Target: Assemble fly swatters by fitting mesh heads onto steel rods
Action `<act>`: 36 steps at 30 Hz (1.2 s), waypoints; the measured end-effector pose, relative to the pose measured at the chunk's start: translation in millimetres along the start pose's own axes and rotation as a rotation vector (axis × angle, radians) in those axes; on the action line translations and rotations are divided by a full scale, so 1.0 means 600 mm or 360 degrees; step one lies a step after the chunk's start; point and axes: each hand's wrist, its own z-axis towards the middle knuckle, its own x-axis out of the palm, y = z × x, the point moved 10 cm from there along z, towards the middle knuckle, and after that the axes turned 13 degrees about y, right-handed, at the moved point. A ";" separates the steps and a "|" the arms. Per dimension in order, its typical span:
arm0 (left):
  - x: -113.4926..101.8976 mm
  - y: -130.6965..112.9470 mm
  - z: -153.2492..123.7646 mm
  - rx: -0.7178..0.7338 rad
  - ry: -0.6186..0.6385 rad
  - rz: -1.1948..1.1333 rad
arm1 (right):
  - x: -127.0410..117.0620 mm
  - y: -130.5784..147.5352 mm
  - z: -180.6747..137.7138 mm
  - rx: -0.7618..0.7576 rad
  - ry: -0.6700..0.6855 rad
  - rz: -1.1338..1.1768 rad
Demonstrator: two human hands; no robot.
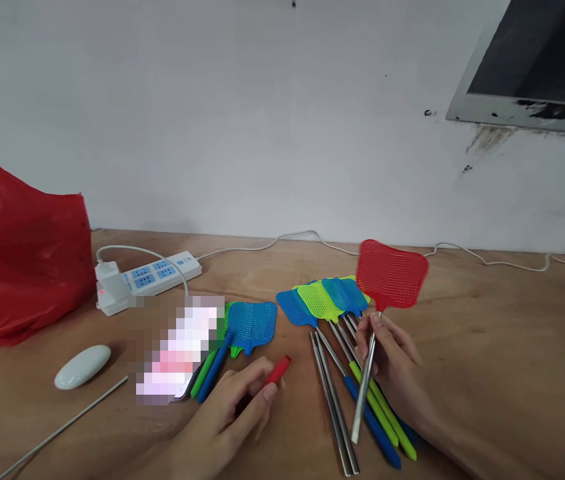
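Observation:
My right hand (392,353) is closed on the metal rod of a red fly swatter (392,275), near its mesh head; the rod's bare end points down toward the table. Between the fingers of my left hand (242,407) is a red handle sleeve (278,371), its tip sticking out to the right and the rest hidden by the hand. Beneath my right hand lie several blue and yellow-green fly swatters (319,300) with coloured handles. Loose metal rods (335,407) rest beside them. Left of these are a blue swatter head (252,325), a green one under it, and blue and green handles (215,370).
A blurred phone (182,357) stands left of the loose heads. Further left are a white power strip (162,277) with a charger, a white computer mouse (83,367) and a red plastic bag (22,260). A white cable (272,245) runs along the wall.

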 end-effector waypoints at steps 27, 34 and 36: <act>-0.101 0.039 0.002 -0.0794 -0.0226 0.1723 | 0.019 -0.027 -0.012 0.0079 0.0264 -0.0524; -0.101 0.023 0.003 -0.0592 -0.0285 0.1602 | 0.024 -0.010 -0.013 0.0080 0.0214 -0.0551; -0.098 0.015 0.003 -0.0490 -0.0318 0.1567 | 0.025 -0.009 -0.013 0.0105 0.0198 -0.0528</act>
